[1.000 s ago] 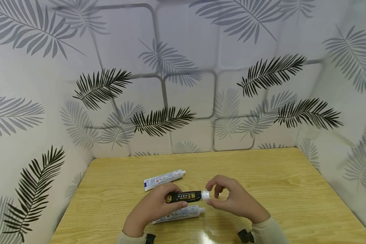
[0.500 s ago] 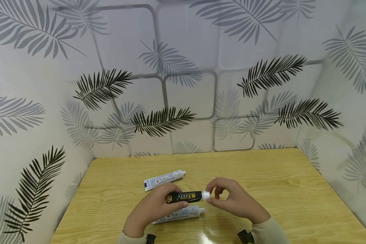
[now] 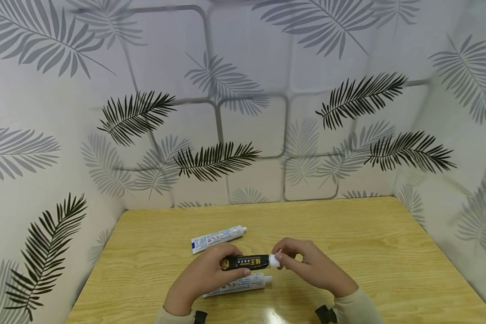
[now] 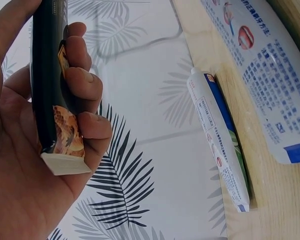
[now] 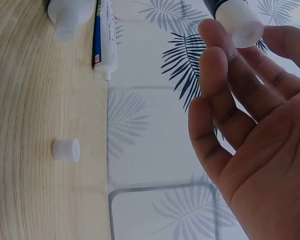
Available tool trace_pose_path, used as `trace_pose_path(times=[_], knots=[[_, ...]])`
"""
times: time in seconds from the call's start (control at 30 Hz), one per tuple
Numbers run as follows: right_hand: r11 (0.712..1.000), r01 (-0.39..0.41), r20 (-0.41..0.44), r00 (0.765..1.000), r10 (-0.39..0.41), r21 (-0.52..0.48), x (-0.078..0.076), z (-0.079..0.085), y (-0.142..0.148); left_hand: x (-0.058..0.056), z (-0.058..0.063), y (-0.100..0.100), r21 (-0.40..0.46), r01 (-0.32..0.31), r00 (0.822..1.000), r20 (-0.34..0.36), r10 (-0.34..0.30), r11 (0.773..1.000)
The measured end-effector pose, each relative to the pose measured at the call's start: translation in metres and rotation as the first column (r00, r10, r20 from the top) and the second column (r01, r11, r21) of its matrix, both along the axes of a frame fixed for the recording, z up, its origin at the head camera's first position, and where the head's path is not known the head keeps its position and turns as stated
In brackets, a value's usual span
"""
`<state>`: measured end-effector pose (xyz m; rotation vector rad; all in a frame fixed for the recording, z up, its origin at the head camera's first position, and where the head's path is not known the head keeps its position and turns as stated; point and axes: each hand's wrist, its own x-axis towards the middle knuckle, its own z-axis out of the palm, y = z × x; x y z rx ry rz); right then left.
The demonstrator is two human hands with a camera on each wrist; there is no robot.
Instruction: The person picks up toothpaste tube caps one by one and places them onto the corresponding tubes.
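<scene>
Your left hand (image 3: 204, 273) grips the black tube (image 3: 247, 262), fingers curled round its body, and holds it above the table (image 3: 348, 234). Your right hand (image 3: 313, 266) pinches the white cap (image 3: 274, 260) at the tube's end. The far white tube (image 3: 218, 238) lies beyond your left hand; the near white tube (image 3: 247, 285) lies closer to you, partly hidden. The right wrist view shows a loose cap (image 5: 66, 150) on the table.

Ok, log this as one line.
left hand: grips black toothpaste tube | right hand: pinches its white cap | table: two white toothpaste tubes, loose cap
</scene>
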<state>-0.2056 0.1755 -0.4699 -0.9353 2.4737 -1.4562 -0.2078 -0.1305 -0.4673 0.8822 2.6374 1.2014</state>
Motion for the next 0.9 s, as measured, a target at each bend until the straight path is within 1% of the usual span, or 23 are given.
trace_pose_path(times=[0.13,0.23,0.37,0.47,0.67,0.9], knots=[[0.999,0.046,-0.017,0.999,-0.046,0.022,0.0005,0.0001,0.0014,0.0003,0.0004,-0.0004,-0.003,-0.008,1.000,0.006,0.008,1.000],[0.997,0.081,-0.068,0.995,-0.080,0.012,0.0012,-0.0007,0.0023,0.0003,0.0005,-0.0013,-0.006,-0.008,1.000,-0.006,0.008,1.000],[0.997,0.066,-0.193,0.978,-0.074,-0.046,0.0019,-0.0011,0.0019,-0.0003,0.0004,-0.0023,0.001,-0.010,1.000,-0.013,0.010,1.000],[0.996,0.029,-0.249,0.967,-0.049,-0.082,0.0023,-0.0002,0.0013,-0.0004,0.0009,-0.0024,0.002,-0.012,1.000,-0.005,0.012,1.000],[0.996,0.010,-0.230,0.973,-0.029,-0.085,0.0031,-0.0007,0.0010,0.0001,0.0003,-0.0022,-0.009,-0.013,1.000,-0.019,0.012,1.000],[0.999,0.028,-0.173,0.984,-0.036,-0.046,0.0031,-0.0006,0.0008,0.0001,0.0013,-0.0011,-0.015,-0.012,1.000,-0.022,0.012,1.000]])
